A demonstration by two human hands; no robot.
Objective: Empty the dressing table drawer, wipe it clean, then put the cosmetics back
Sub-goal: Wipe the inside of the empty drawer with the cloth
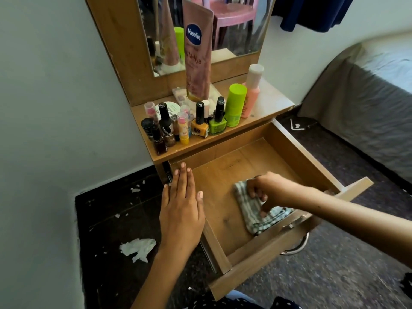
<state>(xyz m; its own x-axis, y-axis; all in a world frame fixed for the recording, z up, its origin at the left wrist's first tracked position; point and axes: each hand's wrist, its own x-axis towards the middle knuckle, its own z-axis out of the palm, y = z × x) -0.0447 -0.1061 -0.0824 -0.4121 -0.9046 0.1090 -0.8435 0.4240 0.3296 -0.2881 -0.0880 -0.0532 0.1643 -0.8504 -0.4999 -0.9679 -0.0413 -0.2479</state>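
Inside the pulled-out drawer (pixel 225 175), our right hand (pixel 270 189) pinches one checked cloth (pixel 252 211) against its floor; our left hand (pixel 180 210) lies flat, fingers straight, on its left wall. Above, on the tabletop (pixel 267 101), stand one Vaseline tube (pixel 197 52), two tall bottles and several nail polishes.

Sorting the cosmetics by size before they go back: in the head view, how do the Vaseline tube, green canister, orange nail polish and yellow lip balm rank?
Largest to smallest:
1. Vaseline tube
2. green canister
3. orange nail polish and yellow lip balm: look alike, unranked.
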